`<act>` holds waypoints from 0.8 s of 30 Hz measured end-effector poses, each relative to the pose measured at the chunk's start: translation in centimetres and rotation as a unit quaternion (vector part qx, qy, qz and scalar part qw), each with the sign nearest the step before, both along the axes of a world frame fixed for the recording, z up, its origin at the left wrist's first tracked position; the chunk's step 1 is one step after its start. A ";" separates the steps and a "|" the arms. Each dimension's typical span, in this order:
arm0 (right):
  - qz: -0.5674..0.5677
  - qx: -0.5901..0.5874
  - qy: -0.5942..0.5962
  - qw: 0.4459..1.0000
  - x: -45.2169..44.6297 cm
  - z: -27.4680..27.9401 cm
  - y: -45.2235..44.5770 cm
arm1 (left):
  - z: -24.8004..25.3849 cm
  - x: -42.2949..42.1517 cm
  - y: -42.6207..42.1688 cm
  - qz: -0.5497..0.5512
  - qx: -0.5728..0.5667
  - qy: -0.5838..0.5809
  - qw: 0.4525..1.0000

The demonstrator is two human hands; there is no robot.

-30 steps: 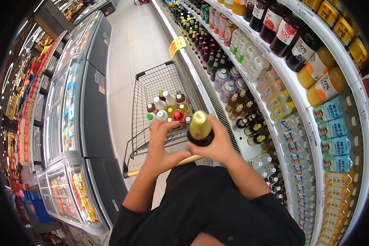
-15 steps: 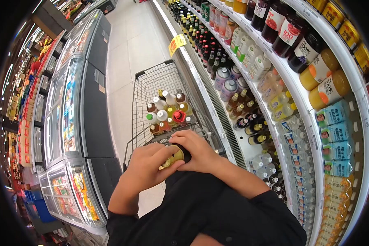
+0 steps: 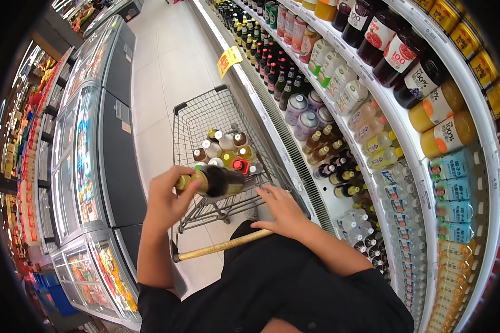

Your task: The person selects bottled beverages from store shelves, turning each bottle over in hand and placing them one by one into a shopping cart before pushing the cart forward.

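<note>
Now one-handed: the dark bottle has passed from both hands to the left hand alone.
The left fingers are closed around its gold neck, which leaves that single grip carrying it, tilted well over; the right hand has come away, fingers spread and holding nothing, its thumb near the handle. The bottle hangs above the near end of the cart, beside the capped bottles standing inside.

bottles stand in the cart between freezers and shelves.
</note>
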State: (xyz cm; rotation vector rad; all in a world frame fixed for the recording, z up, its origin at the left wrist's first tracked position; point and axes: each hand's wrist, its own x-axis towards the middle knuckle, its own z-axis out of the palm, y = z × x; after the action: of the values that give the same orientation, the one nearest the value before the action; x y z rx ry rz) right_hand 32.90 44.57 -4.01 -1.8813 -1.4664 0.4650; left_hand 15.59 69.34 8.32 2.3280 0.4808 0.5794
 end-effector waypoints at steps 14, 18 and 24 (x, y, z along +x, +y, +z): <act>-0.087 -0.067 -0.005 0.994 -1.4 -7.0 -3.9 | -16.6 2.3 20.6 0.275 0.046 -0.023 0.960; -0.064 -0.121 -0.050 0.989 -1.6 -6.9 -3.1 | -22.3 3.4 24.8 0.316 0.042 -0.002 0.948; -0.087 -0.154 -0.052 0.983 -2.2 -7.7 -2.3 | -29.0 5.5 29.4 0.319 0.017 0.048 0.946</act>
State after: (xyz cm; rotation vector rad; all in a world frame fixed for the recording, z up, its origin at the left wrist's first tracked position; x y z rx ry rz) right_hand 30.66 42.32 -11.73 -2.2876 -1.3375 0.5424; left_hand 21.09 98.77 -20.71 2.2157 1.3038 0.7698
